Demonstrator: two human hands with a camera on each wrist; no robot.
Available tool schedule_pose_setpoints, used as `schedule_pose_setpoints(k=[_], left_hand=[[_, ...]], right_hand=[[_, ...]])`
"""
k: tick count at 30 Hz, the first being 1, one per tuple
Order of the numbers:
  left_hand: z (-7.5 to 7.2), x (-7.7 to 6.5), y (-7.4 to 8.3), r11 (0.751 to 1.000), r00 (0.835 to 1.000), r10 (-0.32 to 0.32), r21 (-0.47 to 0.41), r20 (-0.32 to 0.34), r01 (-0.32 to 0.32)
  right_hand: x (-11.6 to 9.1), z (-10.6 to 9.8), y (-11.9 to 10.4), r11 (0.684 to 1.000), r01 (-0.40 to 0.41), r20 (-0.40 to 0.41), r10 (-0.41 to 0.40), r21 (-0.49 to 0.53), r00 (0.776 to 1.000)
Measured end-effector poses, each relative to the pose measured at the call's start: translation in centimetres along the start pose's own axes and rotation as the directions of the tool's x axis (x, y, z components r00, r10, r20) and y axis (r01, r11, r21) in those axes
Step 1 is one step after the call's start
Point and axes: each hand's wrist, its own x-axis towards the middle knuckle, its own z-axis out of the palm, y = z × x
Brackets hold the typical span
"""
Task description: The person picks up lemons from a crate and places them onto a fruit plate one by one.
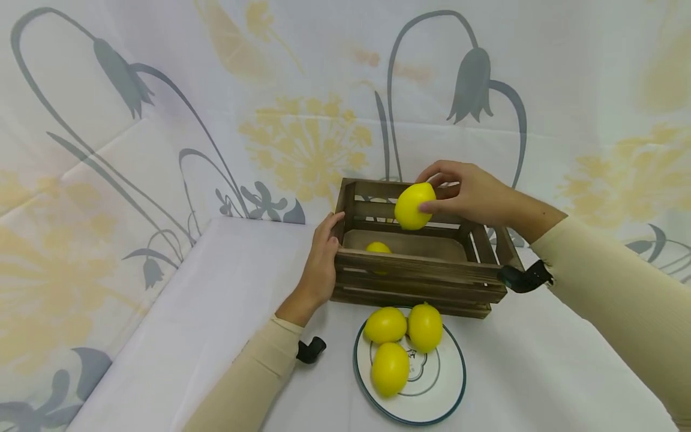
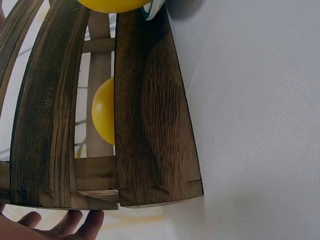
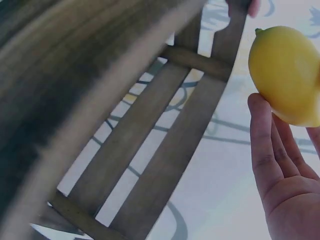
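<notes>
The right hand (image 1: 469, 195) has its grip closed on a lemon (image 1: 414, 207), held above the slatted wooden crate's (image 1: 421, 264) open top, inside its edges. The left hand (image 1: 321, 258), fingers extended, touches the crate's left end. Another lemon (image 1: 378, 247) lies within, behind the near wall. Three lemons (image 1: 390, 370) occupy a blue-rimmed plate (image 1: 448, 390) before it; the white-covered desk (image 1: 540, 372) spreads open rightward.

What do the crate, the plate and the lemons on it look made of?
Crate: wood, seemingly dark-stained, given its visible grain.
Plate: probably ceramic or enamelled metal, smooth white, dark-rimmed.
Lemons: perhaps plastic, by their smooth, uniform yellow; possibly real.
</notes>
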Motion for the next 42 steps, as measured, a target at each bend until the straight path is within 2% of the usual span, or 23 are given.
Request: schedule_pose_setpoints(k=[10,19,27,37,42], left_hand=[[-0.2,0.2,-0.4,1.0,1.0,0.014,-0.006,-0.014,-0.014],[-0.3,0.3,-0.6,0.999,1.0,0.025,-0.037,-0.009,-0.026],[-0.5,0.1,-0.8,0.999,1.0,0.002,-0.039,-0.01,-0.002],[-0.5,0.0,-0.4,0.999,1.0,0.007,-0.032,0.003,-0.007],[-0.6,0.1,-0.3,0.998,0.999,0.035,-0.044,0.004,-0.034]], right_hand=[[-2.7,0.9,-0.3,0.998,0.032,-0.004,-0.032,0.061,0.999],[-4.9,1.7,-0.2,0.994,0.088,0.025,-0.09,0.058,0.996],[-6.5,2.9,0.0,0.985,0.109,0.046,-0.116,0.137,0.992],[-8.1,4.2,-0.2,0.963,0.148,0.077,-0.169,0.224,0.983],[-8.8,4.6,-0.1,0.953,0.161,0.073,-0.186,0.257,0.98]])
